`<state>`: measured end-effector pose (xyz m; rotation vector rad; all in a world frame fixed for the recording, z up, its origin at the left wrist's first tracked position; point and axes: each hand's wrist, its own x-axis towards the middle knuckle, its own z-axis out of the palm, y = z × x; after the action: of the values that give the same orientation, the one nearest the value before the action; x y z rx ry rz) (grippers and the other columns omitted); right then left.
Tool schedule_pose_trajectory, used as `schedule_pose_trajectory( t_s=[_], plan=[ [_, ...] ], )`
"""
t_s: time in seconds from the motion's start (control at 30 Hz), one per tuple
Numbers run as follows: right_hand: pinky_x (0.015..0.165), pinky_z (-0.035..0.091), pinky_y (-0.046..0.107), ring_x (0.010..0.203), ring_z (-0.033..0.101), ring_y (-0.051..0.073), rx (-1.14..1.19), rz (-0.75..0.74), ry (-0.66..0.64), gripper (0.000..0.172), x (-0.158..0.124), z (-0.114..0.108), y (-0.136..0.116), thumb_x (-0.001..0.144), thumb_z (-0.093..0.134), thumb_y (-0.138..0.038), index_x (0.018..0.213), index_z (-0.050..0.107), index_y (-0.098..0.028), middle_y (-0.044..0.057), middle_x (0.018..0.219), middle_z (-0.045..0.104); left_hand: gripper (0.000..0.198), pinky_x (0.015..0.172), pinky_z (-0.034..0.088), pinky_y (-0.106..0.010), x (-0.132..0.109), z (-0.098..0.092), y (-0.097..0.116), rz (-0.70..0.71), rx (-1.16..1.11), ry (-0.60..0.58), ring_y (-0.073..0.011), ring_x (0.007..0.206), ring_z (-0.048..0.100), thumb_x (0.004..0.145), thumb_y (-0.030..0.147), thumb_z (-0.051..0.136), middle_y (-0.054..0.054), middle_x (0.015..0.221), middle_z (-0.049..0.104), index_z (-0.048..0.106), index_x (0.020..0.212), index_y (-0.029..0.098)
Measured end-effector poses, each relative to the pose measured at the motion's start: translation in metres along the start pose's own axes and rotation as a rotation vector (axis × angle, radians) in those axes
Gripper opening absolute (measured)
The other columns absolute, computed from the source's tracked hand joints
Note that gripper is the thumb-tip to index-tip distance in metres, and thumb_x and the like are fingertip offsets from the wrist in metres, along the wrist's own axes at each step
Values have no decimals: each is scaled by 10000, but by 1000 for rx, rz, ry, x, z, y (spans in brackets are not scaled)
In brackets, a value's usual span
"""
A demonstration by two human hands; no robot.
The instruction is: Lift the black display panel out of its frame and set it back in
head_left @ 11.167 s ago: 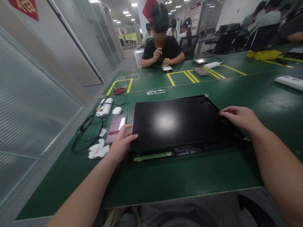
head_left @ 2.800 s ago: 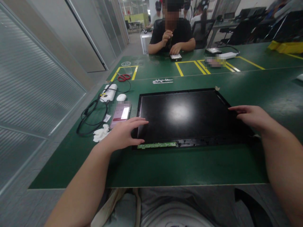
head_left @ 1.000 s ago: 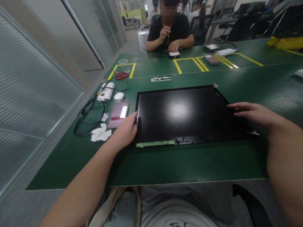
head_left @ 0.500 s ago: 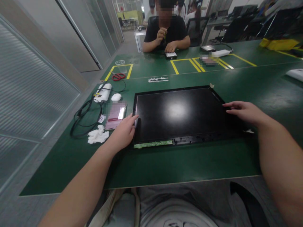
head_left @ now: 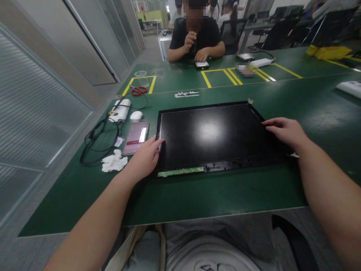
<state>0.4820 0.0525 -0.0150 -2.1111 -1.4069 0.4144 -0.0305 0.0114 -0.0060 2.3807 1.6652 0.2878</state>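
- Head view: the black panel (head_left: 208, 135) lies flat on the green table (head_left: 214, 195), set within a dark frame (head_left: 203, 108), a bright glare near its middle.
- Along the frame's near side, toward the left corner, runs a green circuit strip (head_left: 180, 172).
- The left hand (head_left: 145, 156) is at the panel's left edge, back of the hand up, index finger stretched over the rim and the other fingers bent beside it; its forearm slants up from the lower left. I can't tell whether the fingers grip the edge or merely rest there.
- The right hand (head_left: 284, 131) is at the opposite edge, its index finger and thumb pointing left, tips close together at the rim. The wrist is bent, with the forearm rising from the lower right. Whether the tips pinch the frame, I can't tell.
- Just beside the left hand lies a phone (head_left: 135, 139), with a crumpled white tissue (head_left: 114, 161) near it.
- Beyond the phone are a rounded white object (head_left: 136, 115), a white box-like device (head_left: 120, 110) and red-handled scissors (head_left: 139, 91).
- Past the panel lie thin white pieces (head_left: 186, 94).
- Across the table, a person in black (head_left: 208, 39) has one hand on a small device (head_left: 202, 65).
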Motion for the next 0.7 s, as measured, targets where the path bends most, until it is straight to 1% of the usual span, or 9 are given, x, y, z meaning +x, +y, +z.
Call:
schedule_pose_trajectory(
  t_s=[0.13, 0.27, 0.37, 0.53, 0.7],
  plan=[
    [894, 506, 390, 834, 656, 212, 84, -2, 47, 328, -1, 3, 2, 710, 663, -310, 979, 820, -208, 39, 849, 757, 580, 1245, 377, -591, 0, 2, -1, -2, -12, 11, -356, 1527, 449, 962, 191, 364, -224, 1587, 534, 570, 1493, 86],
    [890, 506, 394, 816, 645, 219, 45, 24, 113, 289, -4, 3, -3, 706, 650, -303, 917, 825, -211, 38, 802, 744, 569, 1248, 375, -592, 1, 1, -1, -4, -19, 13, -355, 1524, 453, 958, 197, 387, -203, 1587, 541, 582, 1485, 110],
    [884, 514, 380, 797, 636, 212, -1, 28, 126, 294, -6, 3, -8, 715, 634, -292, 915, 829, -201, 44, 801, 741, 570, 1249, 372, -590, 1, 1, 0, -3, -10, 3, -359, 1520, 458, 955, 195, 391, -207, 1586, 540, 583, 1485, 105],
    [911, 515, 395, 823, 645, 218, -74, 27, 111, 305, -5, 3, -11, 733, 621, -287, 940, 832, -214, 40, 816, 743, 583, 1246, 371, -597, 1, 0, 1, -5, 4, -2, -372, 1521, 453, 963, 181, 362, -238, 1592, 522, 568, 1495, 65],
    [907, 520, 410, 814, 644, 221, -124, -6, 57, 322, -1, 4, -7, 720, 631, -290, 967, 829, -231, 38, 849, 742, 588, 1237, 379, -608, 1, 1, 1, -8, 16, -2, -379, 1519, 453, 969, 179, 342, -250, 1609, 498, 565, 1499, 54]
  ],
)
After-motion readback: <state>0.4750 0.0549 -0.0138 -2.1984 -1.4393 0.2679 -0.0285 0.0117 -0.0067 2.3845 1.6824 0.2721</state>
